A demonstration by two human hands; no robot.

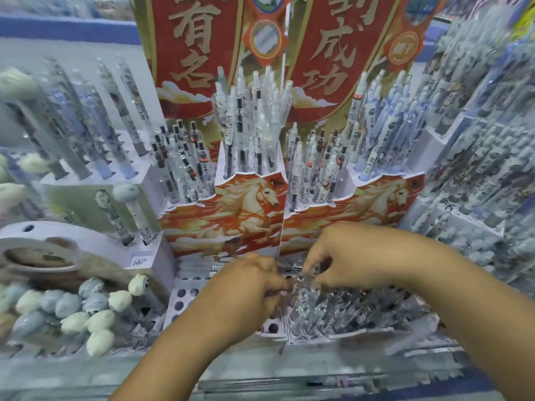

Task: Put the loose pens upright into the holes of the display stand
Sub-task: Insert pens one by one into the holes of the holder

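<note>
1. Two bare hands meet low in the middle of the view, over the front tier of the display stand [185, 299], a white board pierced with round holes.
2. One left hand [246, 287] is curled into a loose fist; its fingertips pinch something thin at the point where the hands meet, too blurred to name with certainty.
3. One right hand [347, 256] arches over the back of the same tier, fingers bent down around the top of a clear pen [302, 285] that stands upright just beneath it.
4. Several more clear pens [347, 309] already stand in the holes along the right half of the front tier, directly below the right wrist; blur prevents an exact count.
5. About six open holes [181, 293] show at the left front corner of the tier, left of the left hand.
6. One loose pen [215, 266] appears to lie flat along the back edge of the tier, just behind the left knuckles.
7. Two red horse panels [249, 209] rise side by side behind the hands, each backed by stepped tiers packed with upright pens.
8. Two tall red banners [197, 47] with gold characters stand at the back.
9. Roughly a dozen rounded pale and grey toppers [95, 311] crowd the lower left corner of the shelf.
</note>
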